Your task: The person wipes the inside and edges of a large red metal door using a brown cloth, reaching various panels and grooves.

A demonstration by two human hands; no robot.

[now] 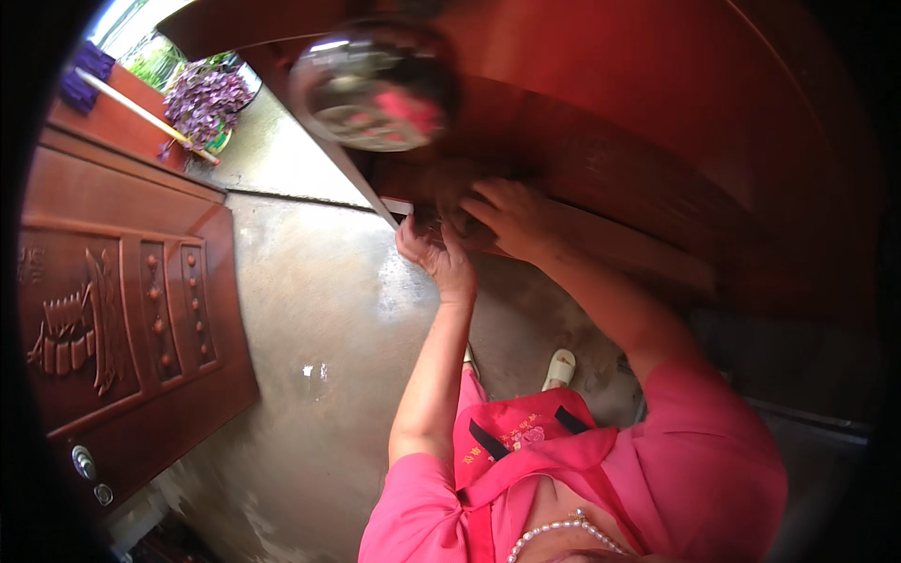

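Observation:
A dark red door point(612, 134) fills the upper right, with a round shiny metal knob point(376, 95) near its edge. Below the knob, my left hand point(440, 260) has its fingertips at the door's edge, beside a small white strip point(398, 206). My right hand point(517, 214) reaches in from the right, its fingers bent against a dark brown patch point(457, 197) on the door. Shadow hides whether that patch is cloth or a reflection, and whether either hand grips it.
A second reddish-brown door point(134, 281) with carved panels and a metal lock point(83, 462) stands at left. Beyond the threshold are a potted purple-leaved plant point(204, 102) and a pole point(141, 112) with purple cloth. The concrete floor point(317, 302) has wet-looking shine.

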